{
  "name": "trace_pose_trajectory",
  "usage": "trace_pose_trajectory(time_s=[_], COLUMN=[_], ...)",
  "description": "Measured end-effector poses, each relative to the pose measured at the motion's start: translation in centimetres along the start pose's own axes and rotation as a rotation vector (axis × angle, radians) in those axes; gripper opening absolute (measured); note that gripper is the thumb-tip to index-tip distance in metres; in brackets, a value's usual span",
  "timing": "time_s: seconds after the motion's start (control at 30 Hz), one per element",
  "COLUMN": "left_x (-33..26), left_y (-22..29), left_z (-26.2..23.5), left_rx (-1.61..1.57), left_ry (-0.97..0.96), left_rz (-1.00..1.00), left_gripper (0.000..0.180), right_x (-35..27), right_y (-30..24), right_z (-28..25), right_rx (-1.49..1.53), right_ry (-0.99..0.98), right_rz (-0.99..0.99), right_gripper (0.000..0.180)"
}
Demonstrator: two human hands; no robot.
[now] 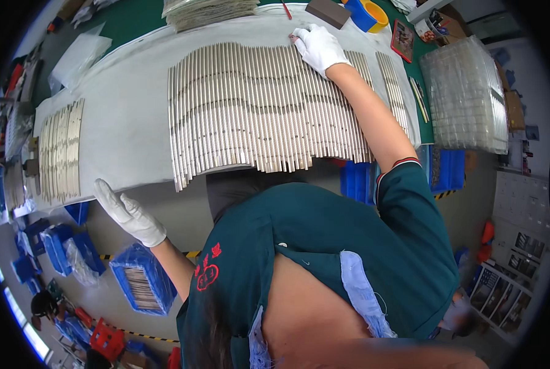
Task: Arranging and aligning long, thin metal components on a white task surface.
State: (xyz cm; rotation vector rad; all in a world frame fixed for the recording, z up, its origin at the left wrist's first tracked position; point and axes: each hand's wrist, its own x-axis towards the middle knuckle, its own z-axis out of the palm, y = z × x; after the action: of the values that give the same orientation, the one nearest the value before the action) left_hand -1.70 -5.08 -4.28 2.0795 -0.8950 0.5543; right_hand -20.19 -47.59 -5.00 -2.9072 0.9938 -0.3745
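A wide row of long thin metal rods (256, 107) lies side by side on a white cloth (127, 104) over the table. My right hand (318, 48), in a white glove, rests flat on the far ends of the rods near their right side. My left hand (127, 212), also gloved, hangs off the near edge of the table with fingers spread and nothing in it. A smaller batch of the same rods (59, 150) lies at the left end of the cloth. A narrow strip of rods (393, 86) sits to the right of my arm.
A stack of clear plastic trays (466, 92) stands at the right. A brown block (327, 12) and a blue and yellow tape holder (367, 13) sit at the far edge. Blue crates (141, 280) holding rods stand on the floor at the left.
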Motion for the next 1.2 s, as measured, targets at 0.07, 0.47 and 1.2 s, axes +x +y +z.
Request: trace_pose_trajectory(time_s=[0.07,0.47,1.2], left_x=[-0.4,0.8,1.7], left_y=[-0.3,1.5,3.9], left_z=[-0.3,1.5,4.7], left_rx=[0.002,0.047,0.081], left_ry=[0.014,-0.434,-0.881], left_rz=[0.0,0.168,0.388], left_gripper=[0.05,0.07,0.082], right_x=[-0.3,0.1,13.1], right_y=[-0.4,-1.7,-17.4], right_z=[-0.2,0.3,5.9], right_rx=[0.0,0.389,1.749], right_ry=[-0.037,0.091,-0.931], right_rz=[0.025,-0.1,-0.172], right_gripper=[0.03,0.035,0.053])
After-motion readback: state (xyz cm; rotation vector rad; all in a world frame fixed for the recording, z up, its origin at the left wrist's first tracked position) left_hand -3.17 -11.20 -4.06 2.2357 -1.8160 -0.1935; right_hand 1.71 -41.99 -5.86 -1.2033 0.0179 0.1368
